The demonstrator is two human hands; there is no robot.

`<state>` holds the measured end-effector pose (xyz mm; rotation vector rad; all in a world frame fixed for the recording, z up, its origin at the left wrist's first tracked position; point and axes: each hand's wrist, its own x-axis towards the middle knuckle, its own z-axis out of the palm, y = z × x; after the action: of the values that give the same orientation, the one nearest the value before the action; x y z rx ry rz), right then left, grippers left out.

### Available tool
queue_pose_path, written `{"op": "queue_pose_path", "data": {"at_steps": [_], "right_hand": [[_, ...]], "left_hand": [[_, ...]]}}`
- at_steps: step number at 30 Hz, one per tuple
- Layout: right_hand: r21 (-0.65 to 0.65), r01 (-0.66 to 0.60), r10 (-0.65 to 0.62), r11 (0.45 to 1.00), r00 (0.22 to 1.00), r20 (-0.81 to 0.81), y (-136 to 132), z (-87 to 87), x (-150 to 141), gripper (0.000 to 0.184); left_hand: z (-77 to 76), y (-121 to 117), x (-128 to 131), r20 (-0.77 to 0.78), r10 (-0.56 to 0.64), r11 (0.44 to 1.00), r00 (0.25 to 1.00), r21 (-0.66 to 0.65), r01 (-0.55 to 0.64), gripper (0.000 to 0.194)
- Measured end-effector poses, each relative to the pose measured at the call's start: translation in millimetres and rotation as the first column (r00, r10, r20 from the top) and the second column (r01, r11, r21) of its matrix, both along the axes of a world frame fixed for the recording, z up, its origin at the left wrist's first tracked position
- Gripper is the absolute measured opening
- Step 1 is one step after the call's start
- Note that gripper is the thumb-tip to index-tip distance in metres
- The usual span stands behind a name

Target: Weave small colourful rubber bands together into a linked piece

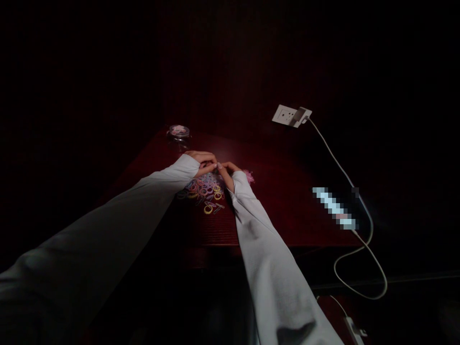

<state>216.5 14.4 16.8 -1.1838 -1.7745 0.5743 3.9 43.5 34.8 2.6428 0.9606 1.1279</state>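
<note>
Above a heap of small coloured hair ties and clips [205,187], my left hand [203,160] and my right hand [227,173] meet at their fingertips. Both hands have thumb and fingers pinched together. Whatever is between them is too small and dark to make out. In the heap are pink, purple, yellow and pale blue pieces. A yellow ring-shaped hair tie [208,209] lies at its near edge. Some pink pieces [248,176] show just right of my right wrist. Part of the heap is hidden behind my hands and sleeves.
A round clear container with a pink-patterned lid [178,130] stands at the table's back left. On the right lies a lit, blurred-out device [334,208] with a white cable [328,148] running to a wall socket [285,115]. A power strip [354,330] sits lower right. The surroundings are dark.
</note>
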Motion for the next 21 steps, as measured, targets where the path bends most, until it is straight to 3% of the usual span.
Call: {"op": "queue_pose_path", "data": {"at_steps": [3, 7, 16, 18, 21], "right_hand": [[0.122, 0.066, -0.092, 0.99, 0.971, 0.221, -12.0, 9.3, 1.3, 0.058], [0.181, 0.134, -0.195, 0.974, 0.905, 0.378, -17.9, 14.7, 2.1, 0.06], [0.221, 0.133, -0.212, 0.966, 0.897, 0.388, -2.0, 11.1, 19.2, 0.051], [0.275, 0.208, -0.31, 0.939, 0.859, 0.408, -1.3, 14.4, 34.6, 0.048], [0.367, 0.393, -0.524, 0.843, 0.755, 0.395, -1.7, 16.6, 62.6, 0.045]], "left_hand": [[0.7, 0.4, 0.9, 0.019, 0.024, 0.999, 1.0, -0.029, -0.023, 0.027], [-0.1, 5.5, 2.6, 0.054, 0.081, 0.995, 0.995, -0.054, -0.078, 0.026], [-4.4, 7.7, 2.0, 0.011, 0.035, 0.999, 0.999, 0.015, -0.035, 0.031], [-4.7, 8.7, 2.1, 0.016, 0.055, 0.998, 0.998, 0.028, -0.056, 0.031], [-3.1, 11.5, 0.4, -0.004, 0.094, 0.995, 0.996, 0.034, -0.094, 0.033]]}}
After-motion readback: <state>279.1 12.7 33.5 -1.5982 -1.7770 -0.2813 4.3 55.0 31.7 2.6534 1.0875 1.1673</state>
